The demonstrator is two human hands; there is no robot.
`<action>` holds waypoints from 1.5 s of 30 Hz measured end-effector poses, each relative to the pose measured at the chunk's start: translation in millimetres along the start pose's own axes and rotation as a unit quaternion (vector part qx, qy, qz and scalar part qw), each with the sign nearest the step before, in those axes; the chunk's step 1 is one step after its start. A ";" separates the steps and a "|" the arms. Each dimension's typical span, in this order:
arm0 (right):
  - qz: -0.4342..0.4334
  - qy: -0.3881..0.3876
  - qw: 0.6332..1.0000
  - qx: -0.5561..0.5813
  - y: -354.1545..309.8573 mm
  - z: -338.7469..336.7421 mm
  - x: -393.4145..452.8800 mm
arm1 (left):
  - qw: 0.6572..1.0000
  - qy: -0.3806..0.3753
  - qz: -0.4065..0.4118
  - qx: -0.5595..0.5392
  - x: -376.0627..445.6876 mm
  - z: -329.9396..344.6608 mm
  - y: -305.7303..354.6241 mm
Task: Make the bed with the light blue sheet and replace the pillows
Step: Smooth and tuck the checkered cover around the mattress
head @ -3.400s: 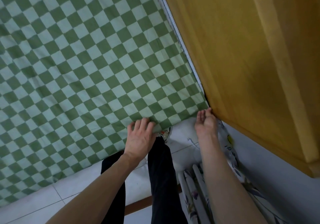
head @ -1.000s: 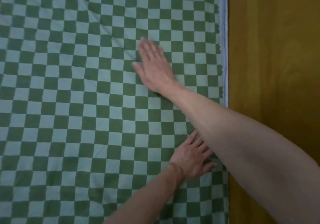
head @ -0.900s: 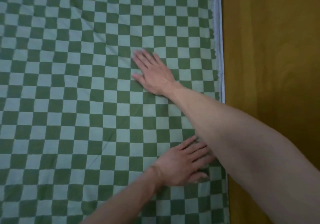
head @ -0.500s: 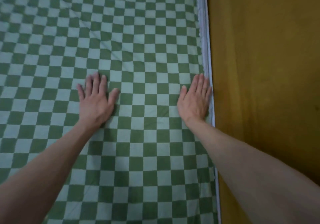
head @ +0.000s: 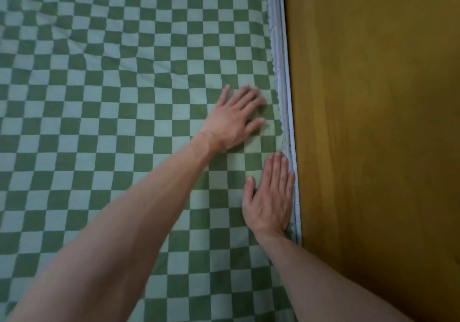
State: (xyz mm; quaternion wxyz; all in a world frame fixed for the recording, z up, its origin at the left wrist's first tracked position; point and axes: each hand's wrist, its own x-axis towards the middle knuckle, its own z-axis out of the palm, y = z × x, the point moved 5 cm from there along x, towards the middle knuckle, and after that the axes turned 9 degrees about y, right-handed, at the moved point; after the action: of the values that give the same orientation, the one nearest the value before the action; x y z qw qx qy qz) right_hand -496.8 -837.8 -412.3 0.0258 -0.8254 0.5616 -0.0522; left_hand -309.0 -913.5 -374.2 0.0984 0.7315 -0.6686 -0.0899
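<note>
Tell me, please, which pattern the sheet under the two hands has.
The sheet has a checkerboard of dark green and pale green squares, seen in the head view.

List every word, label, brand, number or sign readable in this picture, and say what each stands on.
None: no readable text shows anywhere.
The green checked sheet bears only its pattern of squares.
The pale blue edge beside it shows no tag or label.
The wooden panel is bare wood.
The left hand and right hand carry no markings.
</note>
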 end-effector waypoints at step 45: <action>-0.010 -0.014 0.999 0.027 -6.8 23.8 46.1 | 0.997 0.059 -0.029 -0.037 188.2 -30.3 -65.4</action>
State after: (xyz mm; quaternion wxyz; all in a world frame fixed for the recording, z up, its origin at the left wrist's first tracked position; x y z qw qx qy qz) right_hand -470.9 -878.6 -432.6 0.0557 -0.8307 0.5511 -0.0562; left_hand -221.2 -1094.6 -362.3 0.1619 0.7503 -0.6366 -0.0741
